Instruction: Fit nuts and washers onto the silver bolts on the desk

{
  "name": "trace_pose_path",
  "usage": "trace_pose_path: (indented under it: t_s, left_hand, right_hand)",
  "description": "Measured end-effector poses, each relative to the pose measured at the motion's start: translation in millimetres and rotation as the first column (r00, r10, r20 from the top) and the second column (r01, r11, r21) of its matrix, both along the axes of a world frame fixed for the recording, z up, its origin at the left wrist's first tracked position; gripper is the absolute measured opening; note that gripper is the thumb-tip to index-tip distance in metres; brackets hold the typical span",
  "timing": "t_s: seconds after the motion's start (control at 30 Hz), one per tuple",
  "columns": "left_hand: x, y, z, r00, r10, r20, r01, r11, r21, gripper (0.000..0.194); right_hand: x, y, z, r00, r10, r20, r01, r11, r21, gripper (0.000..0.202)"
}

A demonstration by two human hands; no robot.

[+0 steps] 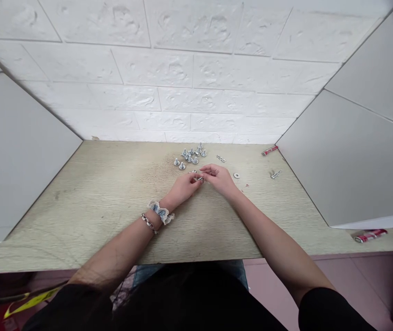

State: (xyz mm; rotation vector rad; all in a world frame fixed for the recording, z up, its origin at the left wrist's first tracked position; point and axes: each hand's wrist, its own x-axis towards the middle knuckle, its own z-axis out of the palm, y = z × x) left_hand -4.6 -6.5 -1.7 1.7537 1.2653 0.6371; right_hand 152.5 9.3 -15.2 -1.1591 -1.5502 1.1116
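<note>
My left hand (184, 185) and my right hand (219, 178) meet over the middle of the table, fingertips pinched together. Between them is a small shiny metal piece (200, 179) that looks like a bolt, mostly hidden by the fingers. Just behind the left fingertips another small metal part (194, 172) partly shows. Farther back, several bolts with washers (189, 157) stand in a cluster, heads down. A short row of nuts (221, 158) lies to the right of the cluster. One flat washer (236, 175) rests to the right of my right hand.
Loose screws (275, 174) lie farther right on the wooden table (113, 207). A red cylinder like a battery (269, 151) lies by the right panel (355, 151); another red cylinder (370, 236) is near the front right edge. A white brick-pattern wall (176, 101) closes the back, a panel (20, 151) the left.
</note>
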Motion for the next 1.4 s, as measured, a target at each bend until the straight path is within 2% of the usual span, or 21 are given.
trace_pose_path:
  t_s: [0.1, 0.17, 0.23, 0.3, 0.47, 0.57, 0.63, 0.77, 0.93, 1.2, 1.4]
  left_hand:
    - [-1, 0, 0.1, 1.000, -0.026, -0.001, 0.026, 0.999, 0.019, 0.029]
    - [-2, 1, 0.0, 1.000, -0.028, -0.009, 0.028, 0.999, 0.016, 0.031]
    - [-2, 0, 0.6, 1.000, -0.024, -0.003, 0.024, 1.000, 0.002, 0.032]
    - [-1, 0, 1.9, 1.000, -0.017, 0.020, 0.017, 1.000, -0.017, 0.031]
    - [0, -2, 5.0, 0.999, 0.002, 0.038, -0.001, 0.999, -0.048, 0.029]
    - [0, -1, 3.3, 0.998, 0.012, 0.060, -0.008, 0.998, -0.058, 0.026]
    - [0, 0, 0.8, 0.996, 0.017, 0.083, -0.012, 0.998, -0.058, 0.025]
    - [1, 0, -2.2, 0.993, 0.022, 0.114, -0.014, 0.998, -0.068, 0.022]
    - [2, -1, 1.3, 0.993, 0.023, 0.114, -0.013, 0.996, -0.087, 0.020]
    - [3, -2, 2.0, 0.997, -0.028, 0.072, 0.032, 0.998, -0.052, 0.021]
    - [3, -3, 0.1, 0.996, -0.085, 0.014, 0.085, 0.996, -0.005, 0.021]
  right_hand:
    - [3, 0, 3.6, 0.998, 0.040, 0.050, -0.040, 0.999, -0.001, 0.023]
    - [10, 0, 8.9, 0.972, 0.037, 0.231, -0.045, 0.999, 0.030, 0.027]
    - [22, 1, 15.2, 0.874, -0.025, 0.485, -0.026, 0.995, 0.098, 0.032]
    - [35, 2, 20.8, 0.747, -0.100, 0.657, 0.004, 0.989, 0.145, 0.034]
    - [62, 6, 26.8, 0.551, -0.219, 0.805, 0.132, 0.976, 0.176, 0.038]
    - [69, 6, 25.8, 0.460, -0.210, 0.863, 0.182, 0.973, 0.140, 0.032]
    - [70, 6, 25.2, 0.447, -0.183, 0.876, 0.181, 0.977, 0.112, 0.027]
    - [68, 5, 26.7, 0.489, -0.145, 0.860, 0.157, 0.985, 0.077, 0.023]
    - [67, 3, 30.1, 0.516, -0.105, 0.850, 0.130, 0.991, 0.044, 0.030]
    - [71, 1, 31.3, 0.463, -0.070, 0.884, 0.121, 0.993, 0.015, 0.032]
    - [68, 1, 31.2, 0.463, -0.051, 0.885, 0.095, 0.995, 0.007, 0.031]
